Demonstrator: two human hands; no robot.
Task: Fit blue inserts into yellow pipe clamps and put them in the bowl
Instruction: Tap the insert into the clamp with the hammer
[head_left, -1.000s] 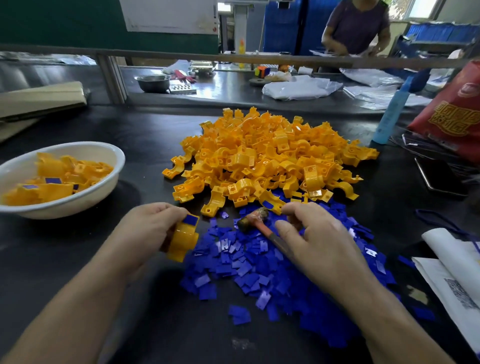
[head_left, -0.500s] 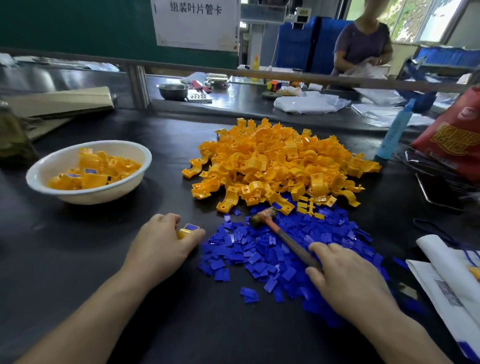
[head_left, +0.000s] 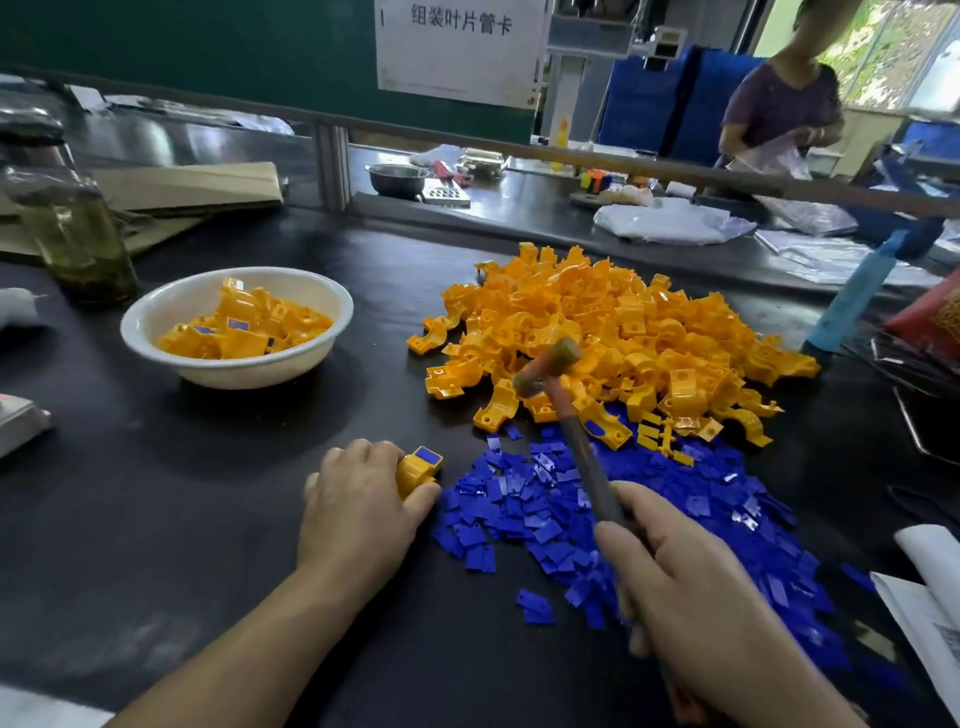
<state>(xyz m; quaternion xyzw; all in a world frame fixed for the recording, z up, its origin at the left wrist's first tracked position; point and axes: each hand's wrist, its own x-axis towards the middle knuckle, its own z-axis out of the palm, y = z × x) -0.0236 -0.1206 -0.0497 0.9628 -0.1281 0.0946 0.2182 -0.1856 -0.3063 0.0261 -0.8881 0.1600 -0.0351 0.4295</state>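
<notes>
My left hand holds a yellow pipe clamp down on the black table, a blue insert showing on the clamp's top. My right hand grips the handle of a small hammer, whose head hangs raised above the edge of the yellow clamp pile. Loose blue inserts are spread on the table between and under my hands. A white bowl at the left holds several assembled clamps.
A glass jar and flat cardboard stand behind the bowl. A blue bottle, a red bag and papers crowd the right side. A person works at the far bench beyond the rail.
My right hand took the hammer handle and lifted the hammer head off the blue inserts. My left hand set the clamp on the table and keeps it there.
</notes>
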